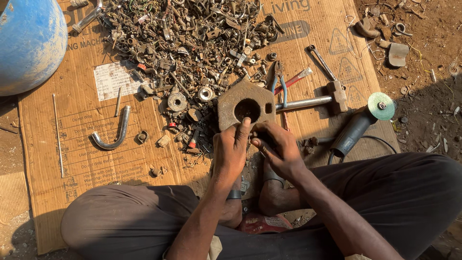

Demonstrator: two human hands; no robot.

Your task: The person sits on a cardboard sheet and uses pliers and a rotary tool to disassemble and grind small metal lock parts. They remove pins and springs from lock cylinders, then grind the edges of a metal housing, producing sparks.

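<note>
Seated cross-legged on flattened cardboard [62,159], I work with both hands just above my bare feet. My left hand [230,149] reaches up with its thumb against the near edge of a rusty metal block [245,107] with a round hole, which lies flat on the cardboard; this grip looks loosely curled, not clamped. My right hand [278,150] has its fingers pinched together on something small and dark, too hidden to identify. Just beyond the block lie blue-handled pliers [280,83] and a hammer [317,100], its head to the right. An angle grinder [358,126] with a green disc rests further right. A bent steel pipe [115,135] lies to the left. Farthest off, a heap of scrap nuts and bolts [187,43] covers the cardboard, beside a blue drum [29,43].
</note>
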